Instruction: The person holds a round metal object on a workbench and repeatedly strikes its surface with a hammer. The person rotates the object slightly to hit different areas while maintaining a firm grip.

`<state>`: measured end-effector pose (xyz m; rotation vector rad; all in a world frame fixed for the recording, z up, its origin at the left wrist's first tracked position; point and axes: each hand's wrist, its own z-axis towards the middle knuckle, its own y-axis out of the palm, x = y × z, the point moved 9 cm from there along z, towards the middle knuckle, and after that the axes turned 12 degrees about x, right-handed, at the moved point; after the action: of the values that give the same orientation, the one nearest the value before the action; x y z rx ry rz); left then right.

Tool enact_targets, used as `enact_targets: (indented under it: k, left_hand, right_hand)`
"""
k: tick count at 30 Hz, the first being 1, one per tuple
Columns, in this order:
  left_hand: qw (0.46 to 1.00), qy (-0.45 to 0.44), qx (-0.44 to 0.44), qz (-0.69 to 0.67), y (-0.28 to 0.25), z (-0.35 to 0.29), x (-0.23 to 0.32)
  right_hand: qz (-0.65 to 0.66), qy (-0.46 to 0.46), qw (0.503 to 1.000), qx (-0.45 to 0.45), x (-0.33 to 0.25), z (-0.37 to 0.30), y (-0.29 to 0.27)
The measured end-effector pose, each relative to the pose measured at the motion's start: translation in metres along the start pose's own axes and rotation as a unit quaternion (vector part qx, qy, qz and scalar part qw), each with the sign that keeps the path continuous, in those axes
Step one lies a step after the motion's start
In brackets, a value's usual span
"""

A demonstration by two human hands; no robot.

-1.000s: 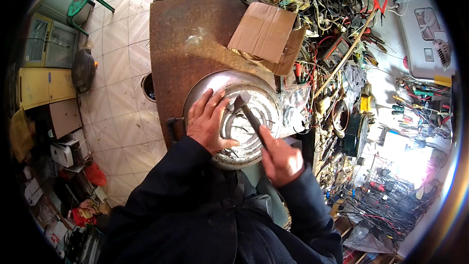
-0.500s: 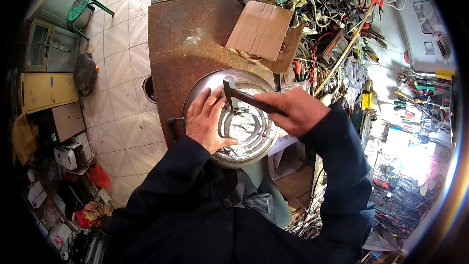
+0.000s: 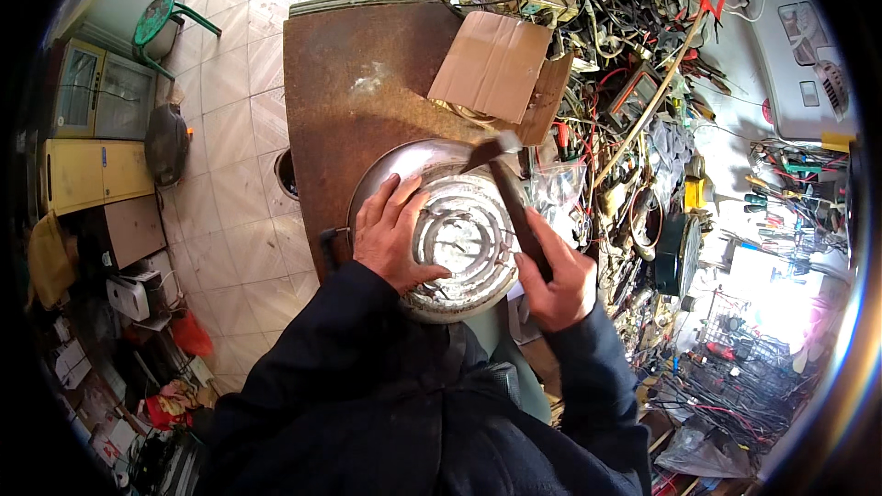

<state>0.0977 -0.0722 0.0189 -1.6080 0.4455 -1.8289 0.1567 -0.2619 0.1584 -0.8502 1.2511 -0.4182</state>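
A round metal dish (image 3: pixel 415 158) lies at the near edge of the brown table, partly overhanging it. Inside is a pale, worn, ringed metal piece (image 3: pixel 464 187) like a coiled heating plate. My left hand (image 3: pixel 388 235) rests spread on its left side, thumb out toward the centre, fingertips near the rim. My right hand (image 3: pixel 559 283) is closed round the handle of a hammer (image 3: pixel 518 206). The hammer's slightly blurred head is over the far right part of the dish, apart from the rings' centre.
Folded cardboard (image 3: pixel 491 64) lies on the brown table (image 3: pixel 335 83) beyond the dish. Tangled wires and tools (image 3: pixel 634 129) crowd the right side, with a wooden stick (image 3: pixel 657 101) across them. A green stool (image 3: pixel 154 22) stands on the tiled floor at left.
The hammer head has swung away from the rings, up and to the right. My right hand has moved down and its forearm drawn inward. My left hand keeps its place on the dish.
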Motion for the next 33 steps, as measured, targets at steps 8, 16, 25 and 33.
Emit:
enact_targets:
  k: [8, 16, 25, 33]
  left_hand:
    - [1.000, -0.006, -0.019, 0.018, -0.001, 0.001, -0.001]
    - [1.000, 0.018, -0.006, 0.022, -0.001, 0.000, 0.004]
    - [0.956, -0.192, 0.199, -0.097, -0.058, -0.063, -0.055]
    - [0.898, -0.363, 0.099, -0.229, 0.021, -0.169, -0.119]
  right_hand:
    - [-0.059, -0.038, 0.992, 0.108, 0.037, -0.079, 0.008]
    - [-0.030, 0.003, 0.987, 0.155, 0.067, -0.090, -0.006]
    - [0.169, 0.225, 0.937, 0.208, 0.183, -0.063, 0.012]
    - [0.279, 0.226, 0.909, 0.214, 0.231, -0.054, 0.060]
